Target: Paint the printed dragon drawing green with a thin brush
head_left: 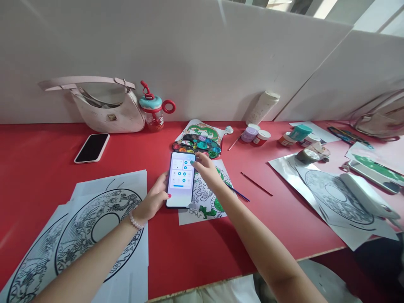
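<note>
My left hand, with a beaded bracelet at the wrist, grips a smartphone by its lower left side, the thumb on the front. Its lit screen shows a panel of blue round icons. At the phone's upper right edge is my right hand, closed on it with a green-nailed digit over the screen; its other fingers are partly hidden. Beneath the phone lies a partly green-coloured dragon drawing, partly covered. Just beyond the phone sits a paint palette on another coloured sheet.
Large line-art sheets lie at left, near a second phone. A handbag and a lidded cup stand against the wall. Paintbrushes, paint jars, a white bottle and more drawings are at right.
</note>
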{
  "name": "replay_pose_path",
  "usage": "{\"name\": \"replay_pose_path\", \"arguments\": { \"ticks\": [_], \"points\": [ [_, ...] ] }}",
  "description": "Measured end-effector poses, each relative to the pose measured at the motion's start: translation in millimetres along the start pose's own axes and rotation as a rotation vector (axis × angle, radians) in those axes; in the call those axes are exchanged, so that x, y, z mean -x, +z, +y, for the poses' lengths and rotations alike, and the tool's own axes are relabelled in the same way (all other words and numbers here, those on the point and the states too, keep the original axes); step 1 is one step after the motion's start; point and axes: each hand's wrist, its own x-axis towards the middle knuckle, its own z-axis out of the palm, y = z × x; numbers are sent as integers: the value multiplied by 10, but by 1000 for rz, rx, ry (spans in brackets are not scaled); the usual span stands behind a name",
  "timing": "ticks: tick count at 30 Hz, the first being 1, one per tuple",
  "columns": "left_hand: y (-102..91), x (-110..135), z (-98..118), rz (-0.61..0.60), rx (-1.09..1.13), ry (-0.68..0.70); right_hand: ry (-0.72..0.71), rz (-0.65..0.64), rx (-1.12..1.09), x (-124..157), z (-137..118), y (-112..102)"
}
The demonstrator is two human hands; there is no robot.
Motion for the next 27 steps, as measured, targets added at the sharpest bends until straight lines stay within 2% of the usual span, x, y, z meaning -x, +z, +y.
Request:
{"name": "replay_pose_path", "arguments": {
  "ticks": [4, 18, 24, 27],
  "points": [
    [-18, 11, -22, -6, -1, -20, 48, -8, -82, 45, -6, 0],
    [-25, 49, -35, -14, -22, -47, 26, -49, -138, 88, 44, -31],
    [52, 37, -19, -7, -171, -18, 6, -157, -237, 84, 71, -55],
    [85, 25, -25, 29, -237, -18, 30, -161, -258, 89, 77, -71]
  ]
}}
